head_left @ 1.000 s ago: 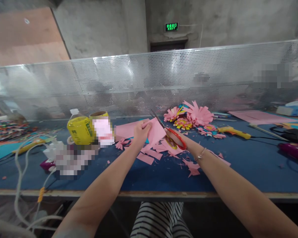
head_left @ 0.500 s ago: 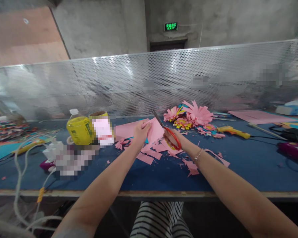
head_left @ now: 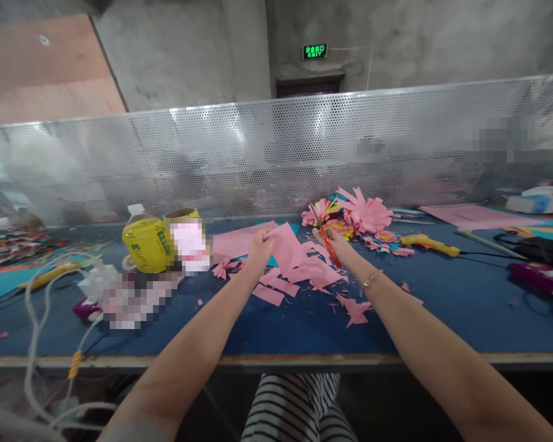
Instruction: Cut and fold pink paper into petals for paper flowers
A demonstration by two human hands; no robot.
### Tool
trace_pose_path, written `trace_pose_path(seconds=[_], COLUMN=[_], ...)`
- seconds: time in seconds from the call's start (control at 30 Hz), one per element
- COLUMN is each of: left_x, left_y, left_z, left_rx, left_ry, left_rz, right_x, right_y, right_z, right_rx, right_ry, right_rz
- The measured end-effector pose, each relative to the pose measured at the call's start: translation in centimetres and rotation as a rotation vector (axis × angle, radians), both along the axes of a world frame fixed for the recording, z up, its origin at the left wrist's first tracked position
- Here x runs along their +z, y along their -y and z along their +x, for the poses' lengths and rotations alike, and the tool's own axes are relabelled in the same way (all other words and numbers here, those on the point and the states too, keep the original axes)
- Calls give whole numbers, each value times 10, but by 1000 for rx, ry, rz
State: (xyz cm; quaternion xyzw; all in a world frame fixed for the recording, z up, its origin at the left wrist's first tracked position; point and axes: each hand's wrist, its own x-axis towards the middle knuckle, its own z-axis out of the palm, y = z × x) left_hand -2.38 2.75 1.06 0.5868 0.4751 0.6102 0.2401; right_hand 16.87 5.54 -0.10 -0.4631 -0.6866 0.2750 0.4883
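Note:
My left hand (head_left: 260, 245) is closed on the upper left corner of a piece of pink paper (head_left: 286, 248), held over the table. Red-handled scissors (head_left: 329, 245) are in my right hand (head_left: 338, 241), their blades pointing up and away from me, apart from the paper. Pink paper scraps (head_left: 270, 293) lie below both hands, along with fine slivers. Behind my left hand lies a larger pink sheet (head_left: 233, 242). Pink fringed paper flowers (head_left: 364, 212), some with yellow and blue parts, are heaped just beyond my right hand.
Left on the blue table (head_left: 299, 334) stand a yellow-labelled bottle (head_left: 145, 242) and a roll (head_left: 182, 214) with a phone (head_left: 188, 242) against it. White cables (head_left: 32, 325) loop over the left edge. A yellow glue gun (head_left: 431, 244) lies right. A perforated metal screen (head_left: 258, 153) closes the back.
The scissors have drawn off the paper to the right, and my right hand has turned so that the handles show edge-on. My left hand still grips the paper, which now hangs lower.

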Motion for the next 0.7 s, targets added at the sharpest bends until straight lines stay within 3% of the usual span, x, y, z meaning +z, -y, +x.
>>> trace_pose_path(seconds=[0.13,0.23,0.33,0.43,0.53,0.6,0.7], left_x=[0,0,-1,-4,-7,-8,-10], left_y=[0,1,0,-2,-4,-5,-6], left_z=[1,0,0,2,4,5,4], left_rx=[-14,-17,-39,-99,-150,-156,-194], left_ry=[26,-8,16,89,154,175,195], left_rz=[-32,-21,-42,-84,-104,-95,-102], right_x=[1,-1,-4,-6,-5,-4,-1], right_y=[1,2,1,-2,-4,-2,6], right_z=[16,24,26,24,17,10,-5], right_rx=[-309,-312,-269,-340,-403,-288,23], right_ry=[487,926,1064,1037,833,621,334], right_rz=[69,-21,-54,-14,197,315,244])
